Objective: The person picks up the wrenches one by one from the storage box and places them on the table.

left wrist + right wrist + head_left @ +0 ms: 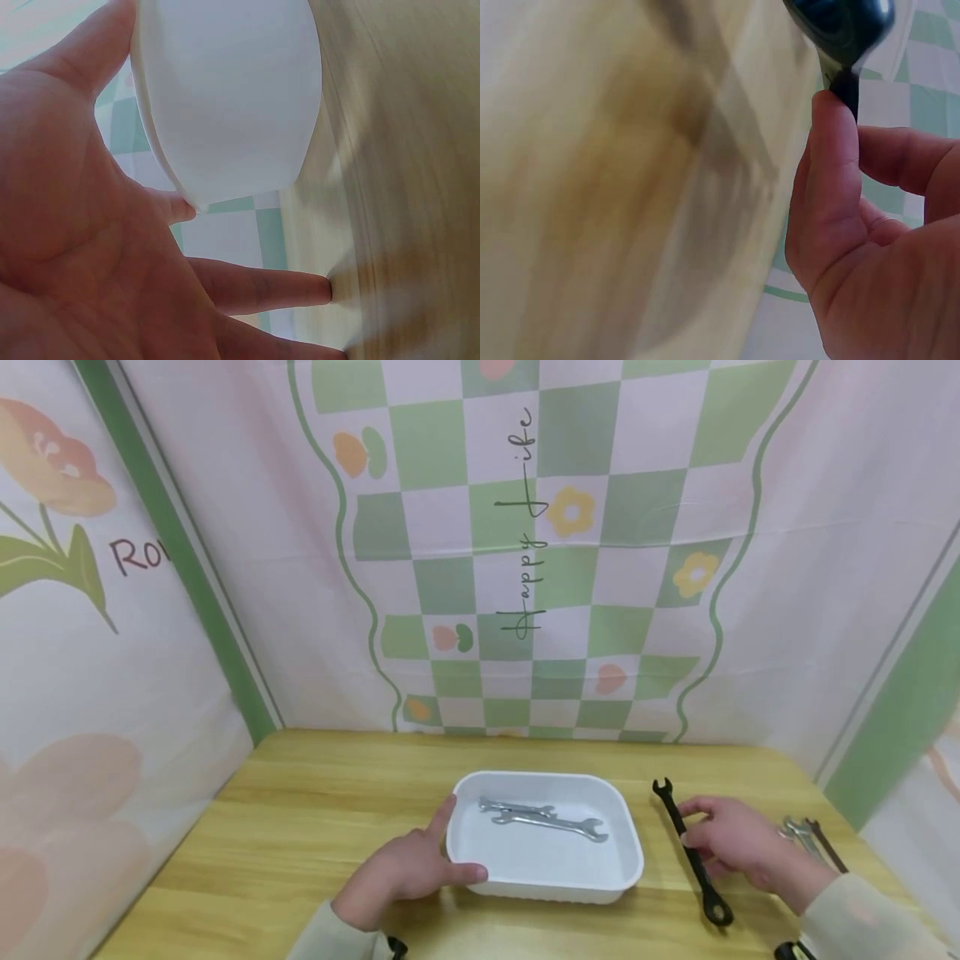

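Observation:
My right hand [738, 843] pinches a black combination wrench [694, 860] near its middle, its open jaw away from me and its ring end toward me. In the right wrist view the ring end looms close and the wrench's shadow falls on the table, apart from it. My left hand [408, 867] rests at the left side of a white plastic tray [555, 891], thumb and forefinger touching its rim, the other fingers straight and spread beside it. Inside the tray lie a smaller silver wrench [517, 808] and a larger silver wrench [551, 822], side by side.
Behind my right wrist, at the table's right side, lie silver wrenches [802, 835] and a dark wrench [827, 845], partly hidden by the arm. The wooden table [322, 777] ends at a patterned curtain [510, 568] at the back.

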{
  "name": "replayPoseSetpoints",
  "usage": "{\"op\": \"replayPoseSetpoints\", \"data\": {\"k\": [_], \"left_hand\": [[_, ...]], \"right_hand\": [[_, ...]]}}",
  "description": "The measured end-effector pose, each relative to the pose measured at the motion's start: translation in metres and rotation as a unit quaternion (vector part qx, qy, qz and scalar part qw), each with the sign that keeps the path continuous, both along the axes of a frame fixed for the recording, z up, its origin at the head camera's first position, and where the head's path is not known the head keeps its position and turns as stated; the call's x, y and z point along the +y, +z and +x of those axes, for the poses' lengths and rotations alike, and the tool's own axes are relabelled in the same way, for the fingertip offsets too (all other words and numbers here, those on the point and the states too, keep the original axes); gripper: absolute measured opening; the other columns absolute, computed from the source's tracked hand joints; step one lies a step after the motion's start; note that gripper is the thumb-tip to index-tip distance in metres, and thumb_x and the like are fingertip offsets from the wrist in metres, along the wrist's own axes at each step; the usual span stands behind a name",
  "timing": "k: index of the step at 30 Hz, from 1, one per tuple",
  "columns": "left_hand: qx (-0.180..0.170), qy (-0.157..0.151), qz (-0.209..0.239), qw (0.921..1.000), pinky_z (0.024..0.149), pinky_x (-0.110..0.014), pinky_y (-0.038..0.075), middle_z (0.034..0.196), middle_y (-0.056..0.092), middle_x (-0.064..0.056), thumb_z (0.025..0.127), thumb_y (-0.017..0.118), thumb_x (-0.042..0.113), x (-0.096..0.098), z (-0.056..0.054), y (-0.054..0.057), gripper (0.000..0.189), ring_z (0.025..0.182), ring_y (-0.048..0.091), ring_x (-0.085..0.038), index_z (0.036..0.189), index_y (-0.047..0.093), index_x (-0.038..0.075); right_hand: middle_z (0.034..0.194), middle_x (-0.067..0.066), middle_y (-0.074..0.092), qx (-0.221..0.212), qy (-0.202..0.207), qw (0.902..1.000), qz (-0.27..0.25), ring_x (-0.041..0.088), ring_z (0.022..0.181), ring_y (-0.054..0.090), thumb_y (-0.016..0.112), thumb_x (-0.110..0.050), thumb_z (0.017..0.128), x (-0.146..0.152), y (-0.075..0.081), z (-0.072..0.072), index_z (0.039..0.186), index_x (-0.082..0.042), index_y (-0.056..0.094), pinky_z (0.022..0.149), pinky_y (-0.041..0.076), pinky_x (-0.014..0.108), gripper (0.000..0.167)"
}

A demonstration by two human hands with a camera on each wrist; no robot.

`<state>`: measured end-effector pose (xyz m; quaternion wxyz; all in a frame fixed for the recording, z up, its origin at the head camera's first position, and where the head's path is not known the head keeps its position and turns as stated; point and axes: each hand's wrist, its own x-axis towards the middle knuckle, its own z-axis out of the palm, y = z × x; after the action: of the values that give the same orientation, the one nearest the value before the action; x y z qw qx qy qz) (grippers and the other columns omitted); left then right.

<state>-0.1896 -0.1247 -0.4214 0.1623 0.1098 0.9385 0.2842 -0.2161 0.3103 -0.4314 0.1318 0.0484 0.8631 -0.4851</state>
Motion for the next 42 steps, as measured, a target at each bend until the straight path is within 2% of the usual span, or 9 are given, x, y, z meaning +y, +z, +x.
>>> {"op": "replayPoseSetpoints", "data": {"k": [7, 14, 18, 28, 34, 42], "left_hand": [[0.001, -0.001, 0.003, 1.0000, 0.088, -0.056, 0.048, 0.127, 0.056, -0.033, 0.076, 0.073, 0.069, 0.000, 0.001, 0.000, 0.121, 0.101, 0.061, -0.035, 0.162, 0.007, 0.015], [0.007, -0.005, -0.001, 1.0000, 0.088, -0.057, 0.048, 0.127, 0.056, -0.033, 0.077, 0.073, 0.069, 0.000, 0.002, 0.001, 0.120, 0.102, 0.061, -0.036, 0.162, 0.007, 0.015], [0.007, -0.005, -0.001, 1.0000, 0.090, -0.058, 0.047, 0.129, 0.056, -0.034, 0.077, 0.073, 0.069, -0.001, 0.002, 0.001, 0.120, 0.107, 0.060, -0.039, 0.162, 0.008, 0.015], [0.002, -0.004, 0.000, 1.0000, 0.090, -0.057, 0.047, 0.128, 0.056, -0.033, 0.077, 0.072, 0.069, -0.001, 0.001, 0.001, 0.120, 0.104, 0.061, -0.036, 0.162, 0.007, 0.017], [-0.008, 0.003, 0.003, 1.0000, 0.092, -0.059, 0.046, 0.130, 0.054, -0.034, 0.076, 0.073, 0.069, 0.000, 0.001, 0.002, 0.120, 0.108, 0.060, -0.039, 0.162, 0.007, 0.018], [-0.013, 0.003, 0.001, 0.9999, 0.094, -0.060, 0.045, 0.132, 0.053, -0.034, 0.076, 0.072, 0.070, 0.000, 0.001, 0.003, 0.120, 0.113, 0.058, -0.042, 0.162, 0.006, 0.019]], "right_hand": [[0.087, 0.014, 0.060, -0.009, -0.013, 0.9995, 0.029, 0.027, 0.071, 0.062, 0.062, 0.003, 0.084, 0.000, -0.005, 0.008, 0.133, 0.012, 0.047, 0.061, 0.057, 0.043, 0.052], [0.081, 0.014, 0.059, -0.011, -0.005, 0.9981, 0.060, 0.027, 0.068, 0.059, 0.064, 0.003, 0.084, -0.002, -0.007, 0.017, 0.127, 0.010, 0.053, 0.057, 0.056, 0.042, 0.045], [0.080, 0.012, 0.058, -0.011, 0.000, 0.9968, 0.079, 0.026, 0.067, 0.059, 0.065, 0.001, 0.085, -0.002, -0.007, 0.017, 0.128, 0.009, 0.053, 0.057, 0.055, 0.041, 0.045], [0.079, 0.012, 0.055, 0.000, 0.010, 0.9950, 0.099, 0.024, 0.065, 0.056, 0.063, 0.002, 0.083, -0.003, -0.006, 0.016, 0.124, 0.011, 0.053, 0.053, 0.054, 0.039, 0.043], [0.077, 0.011, 0.053, 0.003, 0.013, 0.9933, 0.115, 0.023, 0.060, 0.055, 0.063, 0.002, 0.082, -0.003, -0.006, 0.016, 0.124, 0.011, 0.053, 0.051, 0.054, 0.037, 0.044], [0.077, 0.012, 0.053, -0.011, 0.002, 0.9933, 0.115, 0.023, 0.061, 0.055, 0.063, 0.001, 0.084, -0.001, -0.008, 0.015, 0.127, 0.013, 0.051, 0.052, 0.054, 0.037, 0.047]]}}
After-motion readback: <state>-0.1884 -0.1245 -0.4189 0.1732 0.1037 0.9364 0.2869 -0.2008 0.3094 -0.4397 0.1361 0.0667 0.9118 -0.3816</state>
